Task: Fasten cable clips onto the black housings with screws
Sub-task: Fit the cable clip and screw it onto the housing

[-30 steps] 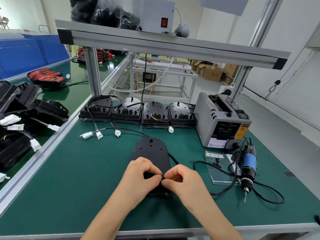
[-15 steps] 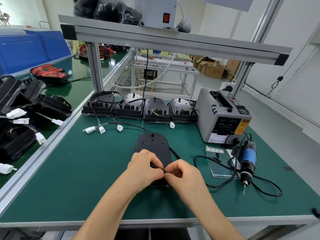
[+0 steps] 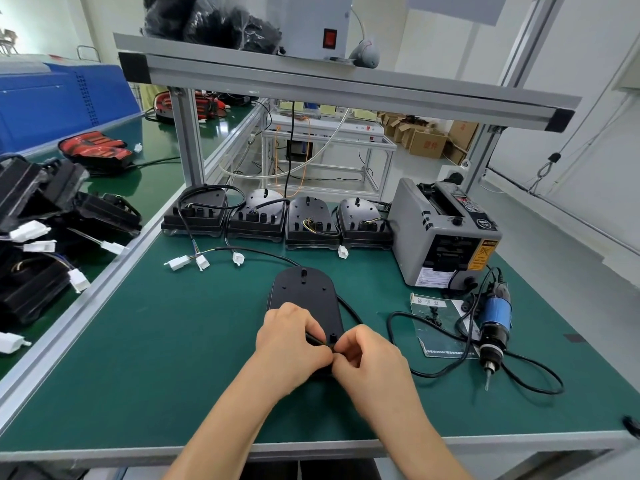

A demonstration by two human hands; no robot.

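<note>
Here, in the head view, the black housing lies flat on the counter, its long axis running straight away from the person. The left hand and right hand meet over its near end, each pinching the thin black cable; any clip is hidden. The electric screwdriver lies well right of the housing, so I judge the right hand nearer it.

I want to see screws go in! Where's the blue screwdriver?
In the head view, the blue screwdriver lies on the green table, right of the right hand, just in front of the grey tape dispenser.
</note>
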